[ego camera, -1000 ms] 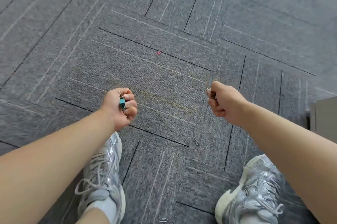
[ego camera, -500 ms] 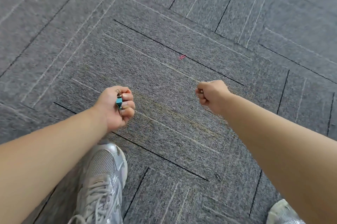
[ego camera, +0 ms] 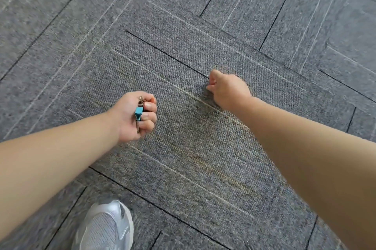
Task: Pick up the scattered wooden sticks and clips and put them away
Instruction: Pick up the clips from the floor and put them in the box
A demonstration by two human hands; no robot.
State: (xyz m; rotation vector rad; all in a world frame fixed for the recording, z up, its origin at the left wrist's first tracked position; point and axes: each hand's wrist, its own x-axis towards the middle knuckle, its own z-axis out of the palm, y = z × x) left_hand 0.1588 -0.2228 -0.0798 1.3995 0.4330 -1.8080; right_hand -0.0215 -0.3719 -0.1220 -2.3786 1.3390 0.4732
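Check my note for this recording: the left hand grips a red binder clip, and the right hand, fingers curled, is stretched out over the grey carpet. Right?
Not quite. The binder clip in the left hand is teal, not red, as the head view shows. The rest stands: the right hand, fingers curled, is stretched out over the grey carpet.

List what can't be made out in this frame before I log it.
- Head view: whether the right hand, down by the carpet, pinches anything. The hand itself hides it.
- Head view: how many metal pieces sit behind the blue clip in the left hand. Its grip covers them.
- Shoe: cut off by the bottom edge.
- Small object at the bottom edge: too small and blurred to name.
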